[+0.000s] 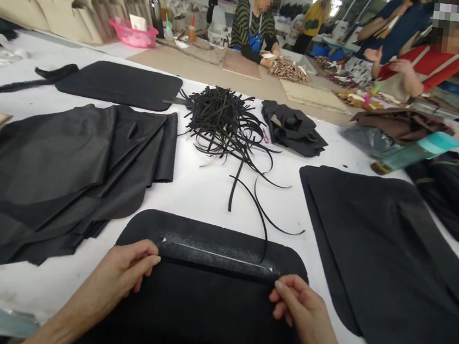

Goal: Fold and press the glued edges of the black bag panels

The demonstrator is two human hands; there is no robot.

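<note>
In front of me lies a black rounded-corner panel [202, 230] with a long narrow slit [216, 255] near its far edge. Whitish marks surround the slit, and small white triangles sit at its ends. A black fabric piece [206, 317] covers the nearer part of the panel, its straight edge just below the slit. My left hand [131, 265] pinches the left end of that edge between thumb and finger. At the right end, my right hand [298, 302] pinches the same edge. The lower part of the fabric runs out of view.
Beyond are a heap of thin black strips [219, 113], a black panel [119, 84] and crumpled black material [294, 127]. Black sheets [58, 159] lie left, more stacked panels [386, 238] right. A teal-capped bottle [416, 150] lies tilted. People work across the table.
</note>
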